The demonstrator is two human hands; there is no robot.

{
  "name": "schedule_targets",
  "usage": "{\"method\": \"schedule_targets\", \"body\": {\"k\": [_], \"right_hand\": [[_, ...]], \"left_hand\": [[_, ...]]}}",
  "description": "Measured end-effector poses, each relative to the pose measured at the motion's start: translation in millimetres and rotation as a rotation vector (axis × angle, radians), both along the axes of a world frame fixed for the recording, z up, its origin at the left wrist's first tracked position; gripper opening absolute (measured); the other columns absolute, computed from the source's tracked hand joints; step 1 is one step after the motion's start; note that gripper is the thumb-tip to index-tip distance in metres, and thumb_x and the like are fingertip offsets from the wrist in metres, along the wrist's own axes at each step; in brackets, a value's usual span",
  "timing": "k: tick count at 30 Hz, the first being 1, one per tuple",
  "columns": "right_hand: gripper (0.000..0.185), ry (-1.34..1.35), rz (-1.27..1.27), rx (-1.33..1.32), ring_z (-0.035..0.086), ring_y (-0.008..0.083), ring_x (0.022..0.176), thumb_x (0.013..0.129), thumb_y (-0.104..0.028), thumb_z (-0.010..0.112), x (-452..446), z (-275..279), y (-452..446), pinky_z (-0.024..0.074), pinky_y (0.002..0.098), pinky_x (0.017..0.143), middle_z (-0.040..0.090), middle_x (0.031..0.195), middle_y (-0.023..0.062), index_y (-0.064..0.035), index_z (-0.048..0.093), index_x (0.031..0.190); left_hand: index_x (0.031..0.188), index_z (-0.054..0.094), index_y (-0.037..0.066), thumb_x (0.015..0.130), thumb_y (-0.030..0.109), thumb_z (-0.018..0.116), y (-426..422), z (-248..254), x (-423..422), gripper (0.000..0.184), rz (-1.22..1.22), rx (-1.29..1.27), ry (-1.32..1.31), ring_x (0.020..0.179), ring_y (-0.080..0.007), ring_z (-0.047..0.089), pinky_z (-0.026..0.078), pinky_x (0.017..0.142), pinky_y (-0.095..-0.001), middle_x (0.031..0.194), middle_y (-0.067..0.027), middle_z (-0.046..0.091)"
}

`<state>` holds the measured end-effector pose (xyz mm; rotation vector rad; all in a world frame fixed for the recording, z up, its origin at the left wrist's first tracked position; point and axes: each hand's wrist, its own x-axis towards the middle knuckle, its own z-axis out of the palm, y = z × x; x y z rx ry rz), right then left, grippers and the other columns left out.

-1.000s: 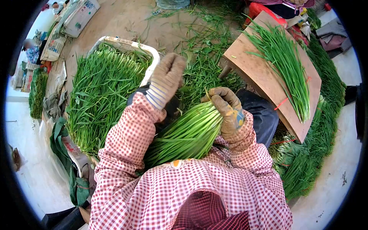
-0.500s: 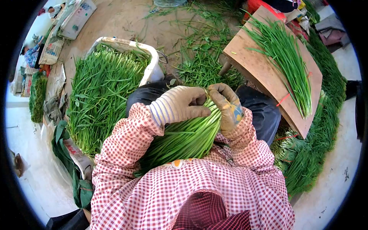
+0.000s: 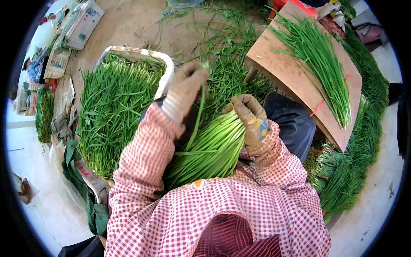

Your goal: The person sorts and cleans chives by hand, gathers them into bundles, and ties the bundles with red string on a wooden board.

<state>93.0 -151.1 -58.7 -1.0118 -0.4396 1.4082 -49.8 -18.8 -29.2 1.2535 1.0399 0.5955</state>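
The gloved left hand (image 3: 184, 88) is raised, a long green blade (image 3: 197, 122) running from its fingers down toward a bunch of greens (image 3: 209, 147). The gloved right hand (image 3: 251, 120) grips that bunch by its pale ends. A white crate (image 3: 168, 70) packed with leafy stems (image 3: 117, 113) stands at left; a green sheaf (image 3: 323, 70) and red strips (image 3: 317, 109) lie on the wooden surface (image 3: 269, 48) at right.

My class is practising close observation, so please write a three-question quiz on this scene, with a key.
1. True or false: the left hand holds a green stalk.
2. What colour are the ties by the greens on the wooden board? A) blue B) red C) white
3. Fill in: the ___ hand holds the large bunch at its pale end.

Key: 1. True. 2. B. 3. Right hand.
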Motion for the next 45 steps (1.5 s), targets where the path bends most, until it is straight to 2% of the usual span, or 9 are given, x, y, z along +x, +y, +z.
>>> {"method": "schedule_targets", "body": {"k": [4, 11, 15, 27, 29, 31, 35, 39, 45], "right_hand": [[0.022, 0.047, -0.011, 0.001, 0.059, 0.0125, 0.071, 0.089, -0.023, 0.062, -2.3, -2.2, 1.9, 0.0510, 0.0283, 0.066, 0.064, 0.085, 0.0068, -0.0038, 0.057, 0.098], [0.023, 0.082, 0.015, 0.004, 0.060, 0.0130, 0.079, 0.089, -0.019, 0.061, 2.2, -1.5, 1.0, 0.0513, 0.0277, 0.071, 0.064, 0.090, 0.0084, -0.0019, 0.056, 0.104], [0.027, 0.133, 0.028, 0.064, 0.060, 0.0136, 0.084, 0.089, -0.017, 0.060, -3.2, 1.1, 0.9, 0.0505, 0.0277, 0.077, 0.063, 0.095, 0.0083, -0.0013, 0.056, 0.111], [0.065, -0.040, 0.036, 0.135, 0.058, 0.0147, 0.089, 0.083, -0.022, 0.069, -2.1, -4.7, 1.1, 0.0484, 0.0292, 0.080, 0.059, 0.101, 0.0086, -0.0063, 0.034, 0.137], [0.069, -0.034, 0.078, 0.183, 0.060, 0.0156, 0.088, 0.080, -0.014, 0.072, -4.6, 4.5, -0.2, 0.0492, 0.0300, 0.079, 0.061, 0.098, 0.0098, -0.0092, 0.034, 0.138], [0.070, 0.046, 0.101, 0.171, 0.061, 0.0165, 0.087, 0.079, -0.007, 0.071, -6.2, 11.0, -0.9, 0.0500, 0.0301, 0.079, 0.063, 0.095, 0.0107, -0.0110, 0.034, 0.138], [0.054, 0.045, 0.040, 0.116, 0.062, 0.0165, 0.084, 0.081, -0.005, 0.067, -1.4, 11.7, -9.6, 0.0517, 0.0299, 0.077, 0.064, 0.093, 0.0106, -0.0044, 0.043, 0.129], [0.033, 0.165, 0.028, 0.042, 0.062, 0.0156, 0.084, 0.083, -0.006, 0.065, -3.0, 10.4, -10.4, 0.0522, 0.0292, 0.077, 0.064, 0.094, 0.0097, -0.0013, 0.054, 0.114], [0.035, 0.297, 0.278, 0.324, 0.062, 0.0206, 0.095, 0.074, 0.000, 0.072, -3.8, 14.4, -14.3, 0.0505, 0.0358, 0.087, 0.063, 0.109, 0.0120, -0.0076, 0.055, 0.104]], "left_hand": [[0.114, 0.052, 0.001, 0.084, 0.021, 0.064, 49.8, -50.3, -6.3, 0.038, -0.087, 0.518, 0.399, 0.082, -0.0154, 0.057, 0.048, 0.070, -0.0278, 0.092, -0.0087, 0.061], [0.122, 0.050, -0.004, 0.081, 0.035, 0.068, -4.8, 9.3, -6.6, 0.060, -0.737, 0.028, 0.450, 0.105, -0.0203, 0.053, 0.043, 0.092, -0.0318, 0.114, -0.0171, 0.058], [0.132, 0.039, -0.002, 0.076, 0.021, 0.076, -42.0, -6.4, -14.1, 0.071, -0.435, 0.046, -0.041, 0.107, -0.0175, 0.052, 0.042, 0.094, -0.0315, 0.117, -0.0097, 0.055], [0.099, 0.060, 0.002, 0.081, 0.007, 0.064, -20.1, 0.1, 1.6, 0.019, -0.597, 0.838, 0.029, 0.083, -0.0243, 0.059, 0.047, 0.073, -0.0324, 0.087, -0.0122, 0.059], [0.091, 0.063, 0.002, 0.079, 0.010, 0.064, -14.7, -7.4, 10.7, 0.014, -0.181, 0.838, 0.078, 0.078, -0.0290, 0.060, 0.048, 0.070, -0.0349, 0.088, -0.0146, 0.061], [0.101, 0.057, 0.001, 0.088, 0.012, 0.058, 19.6, -29.1, 7.4, 0.017, 0.111, 0.356, 0.086, 0.075, -0.0114, 0.052, 0.046, 0.068, -0.0258, 0.088, -0.0026, 0.058], [0.129, 0.042, 0.001, 0.084, 0.015, 0.063, 2.5, 0.0, -21.7, 0.052, -0.058, 0.308, 0.076, 0.099, -0.0171, 0.056, 0.047, 0.085, -0.0308, 0.113, -0.0103, 0.057], [0.131, 0.039, -0.002, 0.076, 0.018, 0.073, -43.7, 15.0, -44.9, 0.068, -0.824, 0.077, 0.363, 0.108, -0.0177, 0.052, 0.039, 0.098, -0.0340, 0.120, -0.0096, 0.055], [0.124, 0.048, 0.000, 0.069, 0.024, 0.081, -102.6, -13.2, -54.6, 0.068, -0.520, -0.593, -0.230, 0.103, -0.0138, 0.054, 0.042, 0.094, -0.0301, 0.112, -0.0051, 0.058]]}}
